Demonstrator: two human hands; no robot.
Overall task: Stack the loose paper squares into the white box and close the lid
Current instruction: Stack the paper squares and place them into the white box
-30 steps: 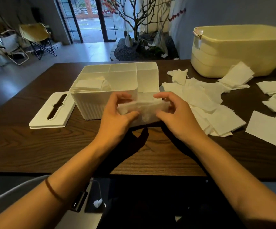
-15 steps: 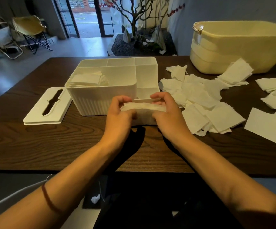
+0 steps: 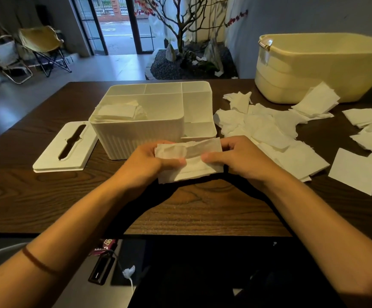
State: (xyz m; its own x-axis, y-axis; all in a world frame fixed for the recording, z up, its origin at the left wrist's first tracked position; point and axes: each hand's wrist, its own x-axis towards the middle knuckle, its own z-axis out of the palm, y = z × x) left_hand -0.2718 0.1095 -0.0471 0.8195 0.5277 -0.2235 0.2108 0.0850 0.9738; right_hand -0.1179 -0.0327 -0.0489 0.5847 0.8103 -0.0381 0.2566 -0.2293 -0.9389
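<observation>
My left hand point(image 3: 146, 162) and my right hand point(image 3: 239, 160) grip a small stack of white paper squares point(image 3: 190, 164) between them, just above the table in front of the white box point(image 3: 140, 134). The box stands open, with several paper squares point(image 3: 118, 112) lying in its large left compartment. Its white lid point(image 3: 65, 147), with a long slot, lies flat on the table to the left of the box. A heap of loose paper squares point(image 3: 267, 132) spreads over the table to the right.
A large cream plastic tub point(image 3: 318, 67) stands at the back right of the dark wooden table point(image 3: 203, 207). More paper squares point(image 3: 367, 138) lie at the far right. Beyond the table are folding chairs point(image 3: 40, 47) and a bare tree point(image 3: 180, 30).
Both hands have squeezed the paper stack tighter and drawn it slightly toward me and lower, away from the box front. The view has tilted a little.
</observation>
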